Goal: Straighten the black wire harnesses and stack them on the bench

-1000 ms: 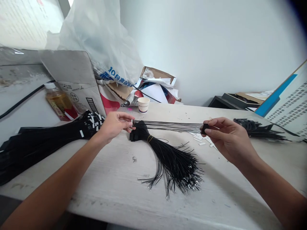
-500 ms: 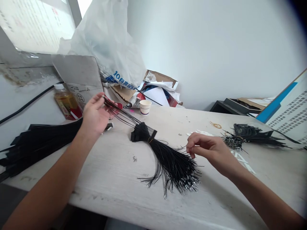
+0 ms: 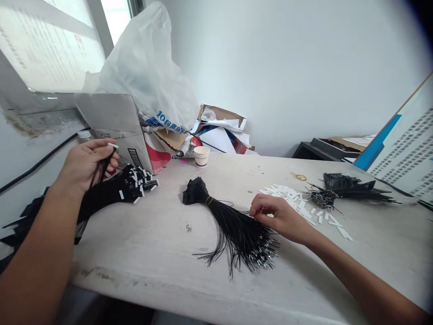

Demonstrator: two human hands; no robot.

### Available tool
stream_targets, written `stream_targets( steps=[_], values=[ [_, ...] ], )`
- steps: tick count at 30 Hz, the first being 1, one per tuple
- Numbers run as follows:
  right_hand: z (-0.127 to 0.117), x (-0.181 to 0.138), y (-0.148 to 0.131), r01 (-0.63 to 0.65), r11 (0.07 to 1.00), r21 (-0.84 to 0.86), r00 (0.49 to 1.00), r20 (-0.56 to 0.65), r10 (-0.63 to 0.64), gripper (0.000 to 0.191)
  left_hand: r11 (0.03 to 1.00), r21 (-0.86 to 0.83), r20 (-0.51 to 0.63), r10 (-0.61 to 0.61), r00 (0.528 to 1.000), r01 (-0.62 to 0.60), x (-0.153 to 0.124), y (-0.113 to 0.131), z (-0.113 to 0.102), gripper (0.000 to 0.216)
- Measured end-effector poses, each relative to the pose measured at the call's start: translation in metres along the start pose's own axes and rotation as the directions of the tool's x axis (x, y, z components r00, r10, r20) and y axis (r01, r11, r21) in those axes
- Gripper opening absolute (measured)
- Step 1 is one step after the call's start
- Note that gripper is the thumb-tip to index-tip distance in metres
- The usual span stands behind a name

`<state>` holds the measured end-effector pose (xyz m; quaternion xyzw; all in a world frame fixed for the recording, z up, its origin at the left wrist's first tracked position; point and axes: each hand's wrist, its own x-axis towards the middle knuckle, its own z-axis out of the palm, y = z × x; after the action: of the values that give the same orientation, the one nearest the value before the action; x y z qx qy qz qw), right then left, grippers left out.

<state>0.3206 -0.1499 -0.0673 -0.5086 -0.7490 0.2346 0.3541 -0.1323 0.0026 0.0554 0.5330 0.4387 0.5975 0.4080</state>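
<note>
At the left, my left hand point(image 3: 89, 162) is closed on a black wire harness with a white connector point(image 3: 113, 146) at its end. Its wires hang over a pile of black harnesses point(image 3: 104, 194) that ends in several white connectors. Mid-table lies a bundle of black wires point(image 3: 233, 221), tied with a rubber band point(image 3: 209, 200); silvery terminals fan out at its near end. Just over the right edge of this bundle is my right hand point(image 3: 279, 216), its fingers curled together. Whatever they may pinch is hidden.
Loose white connectors point(image 3: 287, 194) lie beyond my right hand, with yellow rubber bands point(image 3: 299, 176) and another black wire bundle point(image 3: 352, 187) farther right. A paper cup point(image 3: 201, 156) stands near the back. Behind the left pile are a cardboard box point(image 3: 111, 113) and a plastic bag point(image 3: 145, 67).
My left hand has carried the harness left and down, from above the tied bundle to over the left pile. My right hand has shifted slightly left in view, fingers still curled.
</note>
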Motion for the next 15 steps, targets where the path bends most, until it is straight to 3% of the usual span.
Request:
stream_targets(
  steps=[4, 7, 10, 12, 15],
  values=[
    [0.001, 0.000, 0.000, 0.031, 0.997, -0.070, 0.999, 0.009, -0.031, 0.020, 0.926, 0.366, 0.241, -0.195, 0.951, 0.097, -0.006, -0.004, 0.004, 0.018],
    [0.002, -0.002, 0.000, 0.048, 0.992, -0.113, 0.999, 0.012, -0.047, 0.020, 0.824, 0.564, 0.366, -0.307, 0.878, 0.053, -0.003, -0.007, 0.005, 0.024],
    [0.003, -0.003, -0.001, 0.060, 0.988, -0.142, 0.998, 0.020, -0.058, 0.021, 0.728, 0.681, 0.389, -0.266, 0.882, -0.081, 0.012, -0.018, 0.001, 0.017],
    [0.003, -0.003, -0.002, 0.064, 0.986, -0.156, 0.998, 0.024, -0.061, 0.022, 0.664, 0.724, 0.402, -0.185, 0.897, -0.187, 0.021, -0.032, -0.003, 0.013],
    [0.002, -0.002, -0.004, 0.073, 0.982, -0.172, 0.997, 0.031, -0.068, 0.022, 0.584, 0.728, 0.468, -0.041, 0.883, -0.359, 0.018, -0.060, -0.007, 0.018]
  ],
)
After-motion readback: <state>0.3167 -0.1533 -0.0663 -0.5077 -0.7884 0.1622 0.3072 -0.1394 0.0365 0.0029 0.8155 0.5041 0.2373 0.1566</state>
